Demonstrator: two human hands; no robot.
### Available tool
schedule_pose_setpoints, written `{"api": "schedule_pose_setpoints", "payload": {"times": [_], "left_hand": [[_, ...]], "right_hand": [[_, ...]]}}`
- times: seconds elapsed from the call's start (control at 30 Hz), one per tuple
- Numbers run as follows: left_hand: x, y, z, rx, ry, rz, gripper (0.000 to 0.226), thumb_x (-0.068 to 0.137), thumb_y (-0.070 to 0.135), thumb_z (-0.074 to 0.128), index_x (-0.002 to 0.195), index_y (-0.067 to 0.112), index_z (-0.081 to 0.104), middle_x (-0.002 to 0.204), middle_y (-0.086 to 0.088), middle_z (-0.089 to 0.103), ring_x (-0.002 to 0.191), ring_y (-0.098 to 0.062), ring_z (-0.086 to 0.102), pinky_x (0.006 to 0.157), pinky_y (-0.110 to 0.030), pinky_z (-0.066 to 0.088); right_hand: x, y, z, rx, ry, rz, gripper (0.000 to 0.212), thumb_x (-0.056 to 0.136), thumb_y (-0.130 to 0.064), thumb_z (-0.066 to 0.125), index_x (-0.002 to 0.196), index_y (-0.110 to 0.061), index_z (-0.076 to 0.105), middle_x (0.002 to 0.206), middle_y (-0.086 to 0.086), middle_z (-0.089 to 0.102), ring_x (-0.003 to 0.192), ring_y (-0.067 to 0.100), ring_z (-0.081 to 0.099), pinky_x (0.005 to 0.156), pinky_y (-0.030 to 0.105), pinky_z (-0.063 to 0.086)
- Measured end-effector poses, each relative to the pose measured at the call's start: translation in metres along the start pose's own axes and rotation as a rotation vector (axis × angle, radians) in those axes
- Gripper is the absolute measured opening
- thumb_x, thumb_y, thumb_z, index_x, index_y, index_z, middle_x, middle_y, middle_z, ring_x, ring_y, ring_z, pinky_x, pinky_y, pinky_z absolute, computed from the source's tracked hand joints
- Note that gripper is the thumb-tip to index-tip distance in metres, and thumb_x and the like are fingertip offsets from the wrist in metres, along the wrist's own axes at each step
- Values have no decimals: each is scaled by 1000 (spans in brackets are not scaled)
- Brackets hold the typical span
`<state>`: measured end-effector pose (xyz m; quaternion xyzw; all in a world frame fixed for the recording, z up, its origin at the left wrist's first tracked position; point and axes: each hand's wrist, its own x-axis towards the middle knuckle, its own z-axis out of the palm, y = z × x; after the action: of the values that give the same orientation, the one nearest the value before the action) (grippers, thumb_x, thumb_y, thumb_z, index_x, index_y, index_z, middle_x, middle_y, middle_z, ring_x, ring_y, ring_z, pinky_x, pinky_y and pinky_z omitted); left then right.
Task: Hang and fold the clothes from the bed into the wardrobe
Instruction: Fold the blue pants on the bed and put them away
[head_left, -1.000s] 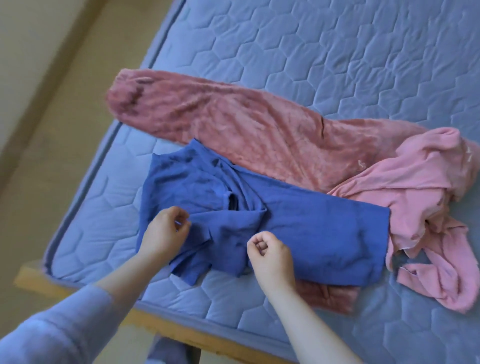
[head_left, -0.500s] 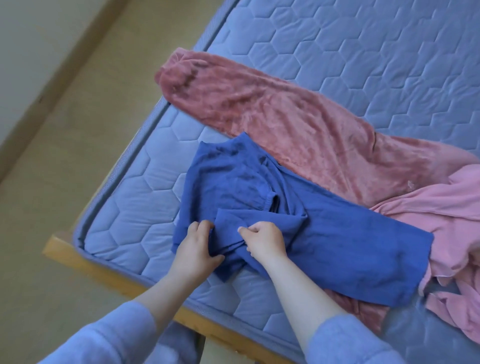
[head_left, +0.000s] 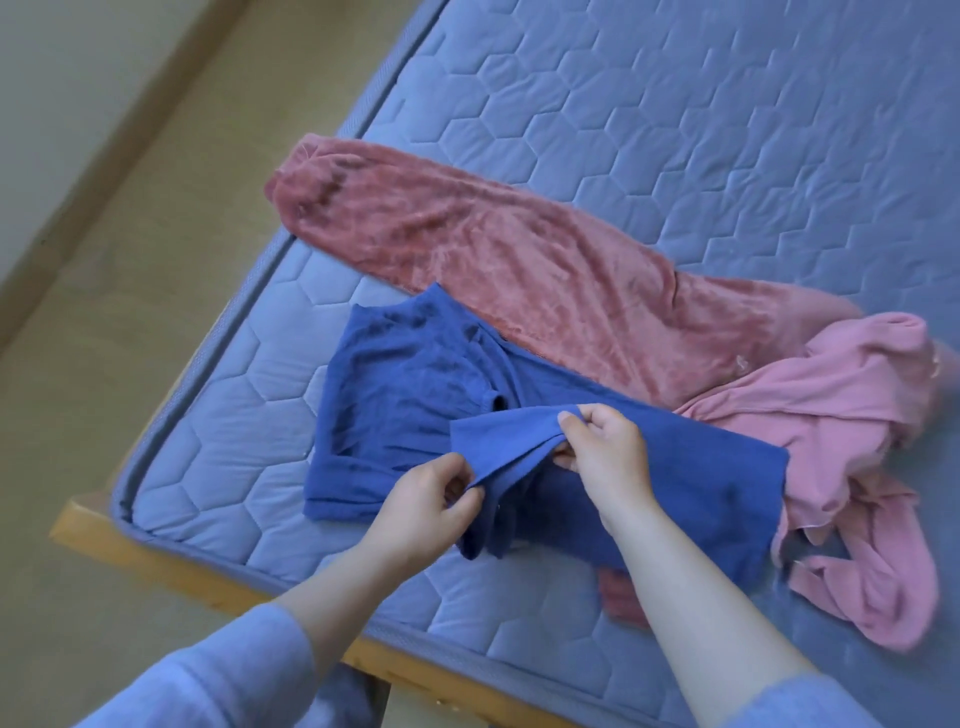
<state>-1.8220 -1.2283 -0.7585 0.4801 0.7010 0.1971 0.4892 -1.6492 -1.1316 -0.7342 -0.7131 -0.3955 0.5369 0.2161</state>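
My left hand (head_left: 421, 512) pinches the near edge of a blue flap (head_left: 504, 441) between thumb and curled fingers. My right hand (head_left: 605, 447) pinches the same flap at its far right corner, thumb under and fingers over. I take the flap for a sleeve, though I cannot be sure. It is stretched between the two grips and lifted a little off the cloth below.

The flap belongs to the shirt (head_left: 405, 395), which lies flat on the mattress (head_left: 234, 415) near its front left corner. The shirt's long axis runs across me, with the neck end to the left and the hem to the right. The shirt's body lies beyond and beneath my fingers, so I judge the fold goes away from me, across that axis. Both hands are on the cloth, and the right is nearer the midline where the flap should land.

The shirt's far edge overlaps the red garment (head_left: 519, 260), and its hem end meets the pink one (head_left: 831, 415). Neither is folded. The wardrobe is out of view.
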Motion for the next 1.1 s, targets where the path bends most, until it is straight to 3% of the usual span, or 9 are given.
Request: {"api": "schedule_pose_setpoints", "payload": {"times": [0.17, 0.43, 0.57, 0.63, 0.73, 0.83, 0.93, 1.03, 1.1], "left_hand": [[11, 47, 32, 33, -54, 75, 24, 90, 20, 58, 72, 25, 43, 58, 9, 45, 55, -7, 40, 56, -24, 33], [9, 107, 116, 69, -204, 132, 34, 89, 21, 61, 65, 29, 39, 53, 12, 46, 55, -7, 42, 61, -28, 39], [9, 134, 159, 66, -239, 137, 36, 89, 22, 61, 64, 28, 36, 53, 9, 43, 54, -9, 38, 59, -29, 36], [12, 143, 176, 79, -262, 122, 34, 89, 22, 62, 65, 27, 39, 54, 10, 46, 57, -13, 42, 59, -30, 38], [18, 152, 192, 57, -390, 57, 14, 87, 25, 65, 77, 18, 57, 68, 5, 69, 69, -19, 63, 67, -33, 51], [26, 147, 194, 92, -423, 36, 15, 86, 26, 64, 79, 14, 61, 72, -1, 72, 69, -19, 68, 69, -36, 55], [37, 133, 181, 227, -310, 116, 7, 83, 15, 62, 77, 19, 60, 69, 5, 66, 64, -14, 59, 66, -33, 51], [47, 115, 158, 422, -228, 250, 16, 75, 4, 63, 86, 15, 66, 80, 6, 57, 75, -16, 57, 72, -32, 49], [54, 105, 143, 552, -252, 355, 27, 69, -1, 64, 93, 11, 68, 91, -2, 60, 84, -25, 58, 77, -35, 49]], "right_hand": [[2, 4, -68, -19, 66, -29, 11, 92, -11, 59, 89, -9, 69, 73, 1, 71, 64, 6, 64, 60, 22, 53], [13, 33, -166, -92, 185, -73, 19, 87, -11, 58, 74, -20, 68, 60, -10, 64, 59, 5, 59, 68, 32, 56], [21, 46, -205, -126, 183, -72, 20, 85, -9, 56, 77, -20, 70, 79, 11, 72, 67, 11, 60, 76, 43, 56], [26, 51, -223, -152, 171, -86, 21, 85, -9, 57, 78, -23, 71, 76, 11, 71, 68, 15, 58, 76, 45, 55], [37, 66, -241, -208, 121, -71, 19, 84, -11, 60, 79, -24, 71, 61, -4, 61, 61, 14, 57, 71, 41, 55], [43, 89, -244, -197, 47, 57, 14, 88, -9, 60, 85, -20, 68, 72, 4, 67, 60, 10, 64, 69, 35, 57], [41, 112, -236, -179, 32, 157, 22, 92, -14, 59, 113, -12, 61, 83, 5, 67, 82, 20, 68, 83, 38, 54], [24, 127, -225, -369, 233, -2, 34, 84, -3, 57, 115, -16, 59, 80, -8, 62, 80, 19, 60, 70, 25, 36], [9, 135, -216, -372, 296, -89, 40, 79, 6, 54, 113, -13, 57, 88, -2, 61, 83, 20, 58, 73, 24, 39]]}}
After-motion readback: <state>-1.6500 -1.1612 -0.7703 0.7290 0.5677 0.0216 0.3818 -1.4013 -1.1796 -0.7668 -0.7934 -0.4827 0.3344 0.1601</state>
